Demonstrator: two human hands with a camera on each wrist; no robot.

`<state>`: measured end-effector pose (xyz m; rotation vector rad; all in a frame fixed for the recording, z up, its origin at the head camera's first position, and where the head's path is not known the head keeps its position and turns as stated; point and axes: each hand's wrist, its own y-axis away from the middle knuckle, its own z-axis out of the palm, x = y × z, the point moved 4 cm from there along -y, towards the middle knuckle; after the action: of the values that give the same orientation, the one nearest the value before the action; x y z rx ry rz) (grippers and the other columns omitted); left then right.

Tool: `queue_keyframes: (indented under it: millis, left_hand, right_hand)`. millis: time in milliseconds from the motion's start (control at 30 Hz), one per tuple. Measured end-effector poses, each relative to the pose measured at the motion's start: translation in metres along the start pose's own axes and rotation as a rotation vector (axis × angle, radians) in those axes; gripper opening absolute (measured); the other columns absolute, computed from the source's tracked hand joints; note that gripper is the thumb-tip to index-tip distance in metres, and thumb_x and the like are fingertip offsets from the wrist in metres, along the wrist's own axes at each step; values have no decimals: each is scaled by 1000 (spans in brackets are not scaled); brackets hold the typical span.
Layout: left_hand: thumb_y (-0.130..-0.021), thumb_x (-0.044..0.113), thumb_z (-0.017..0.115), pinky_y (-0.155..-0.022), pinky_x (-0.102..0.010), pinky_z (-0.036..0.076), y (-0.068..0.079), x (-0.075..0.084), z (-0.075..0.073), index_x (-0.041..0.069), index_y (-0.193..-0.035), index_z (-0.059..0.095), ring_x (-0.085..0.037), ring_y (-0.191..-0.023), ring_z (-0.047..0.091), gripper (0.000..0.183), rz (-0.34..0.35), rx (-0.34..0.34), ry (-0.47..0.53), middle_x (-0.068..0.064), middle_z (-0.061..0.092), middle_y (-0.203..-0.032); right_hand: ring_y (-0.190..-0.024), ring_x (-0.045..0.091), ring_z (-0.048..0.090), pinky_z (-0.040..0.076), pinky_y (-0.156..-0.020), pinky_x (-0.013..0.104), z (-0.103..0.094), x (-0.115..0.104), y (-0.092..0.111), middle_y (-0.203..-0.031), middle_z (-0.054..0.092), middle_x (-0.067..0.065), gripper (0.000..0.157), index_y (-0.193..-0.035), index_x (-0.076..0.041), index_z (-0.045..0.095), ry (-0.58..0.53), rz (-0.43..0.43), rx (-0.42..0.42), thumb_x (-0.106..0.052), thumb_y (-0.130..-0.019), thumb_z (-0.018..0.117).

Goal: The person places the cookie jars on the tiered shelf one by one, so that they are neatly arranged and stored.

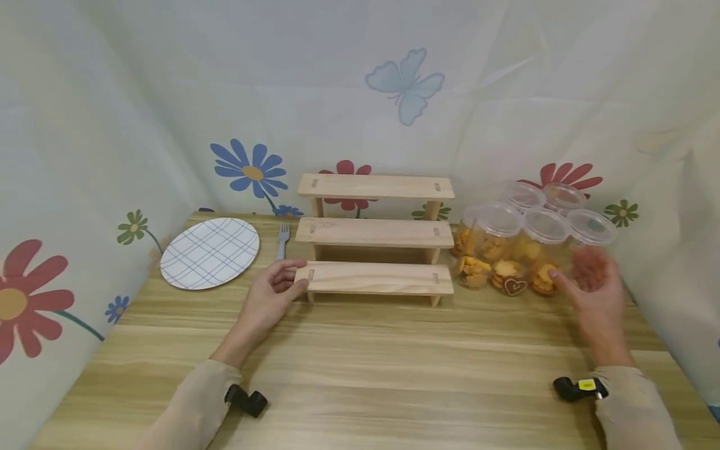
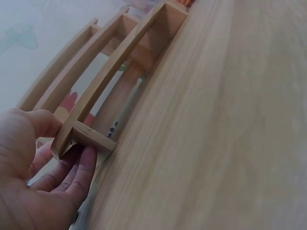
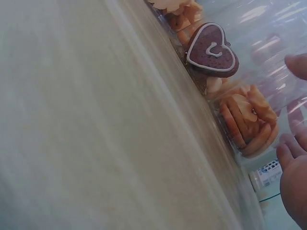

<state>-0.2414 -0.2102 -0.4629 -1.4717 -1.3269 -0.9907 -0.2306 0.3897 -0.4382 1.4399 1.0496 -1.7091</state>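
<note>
A three-step wooden display rack (image 1: 374,232) stands at the middle back of the table. My left hand (image 1: 269,299) grips the left end of its lowest step; in the left wrist view the thumb lies over the board (image 2: 108,79) and the fingers curl beneath. At the right, several clear lidded plastic jars (image 1: 544,226) hold golden cookies. A brown heart-shaped cookie (image 3: 211,50) with white icing shows at the front jars. Beside the rightmost front jar is my right hand (image 1: 600,306), its fingers loosely spread and blurred, holding nothing.
Left of the rack lie a white plate (image 1: 210,253) with blue crossed lines and a grey fork (image 1: 283,240). A flower-printed curtain (image 1: 337,81) hangs behind and along both sides of the wood-grain table (image 1: 382,375). A small pale container (image 3: 266,175) shows beyond the jars.
</note>
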Motion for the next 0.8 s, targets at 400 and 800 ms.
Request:
queue_keyframes:
  millis: [400, 800]
  left_hand:
    - [-106, 17, 79, -91, -21, 57, 1, 2, -2, 10, -144, 69, -23, -109, 75, 40, 2, -21, 6, -20, 78, -119]
    - [-106, 15, 78, -90, -22, 59, -1, 0, 1, 9, -145, 67, -22, -108, 75, 41, 3, -28, 32, -23, 76, -121]
  right_hand:
    - [-135, 11, 57, 45, -111, 13, 0, 13, -2, -138, 64, -10, 77, -161, -8, 51, 56, -8, -63, 13, -94, 82]
    - [-126, 8, 63, 47, -106, 11, -1, 15, -1, -128, 70, -9, 65, -149, -8, 60, 30, 2, -25, 15, -92, 82]
